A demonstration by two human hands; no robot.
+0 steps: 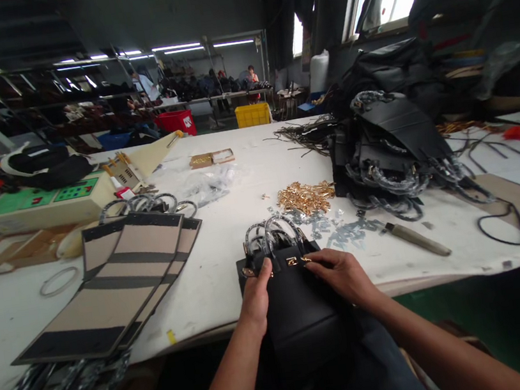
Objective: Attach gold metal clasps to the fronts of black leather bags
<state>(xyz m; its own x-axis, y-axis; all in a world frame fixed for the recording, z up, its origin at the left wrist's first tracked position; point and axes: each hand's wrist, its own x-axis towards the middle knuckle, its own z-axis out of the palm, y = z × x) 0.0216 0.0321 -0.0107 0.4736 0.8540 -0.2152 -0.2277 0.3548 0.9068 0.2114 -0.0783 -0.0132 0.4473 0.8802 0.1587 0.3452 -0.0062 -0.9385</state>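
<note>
A black handbag piece (301, 318) lies across my lap and over the table's front edge. Clear plastic film wraps its looped handles (275, 231). My left hand (255, 292) grips the piece at its left side, thumb on top near a gold fitting. At the upper right, the fingers of my right hand (341, 272) pinch a small gold metal fitting (306, 259) against the black material. Between the hands sits a gold clasp (291, 261). Just beyond the handles are a heap of gold fittings (306, 197) and scattered small silver metal plates (350, 232).
A knife-like tool (418, 239) lies to the right, before a pile of black bag pieces (388, 144). Beige-lined panels (117, 283) are stacked on the left. Behind them stands a cream and green machine (48, 202). Other people are in the background.
</note>
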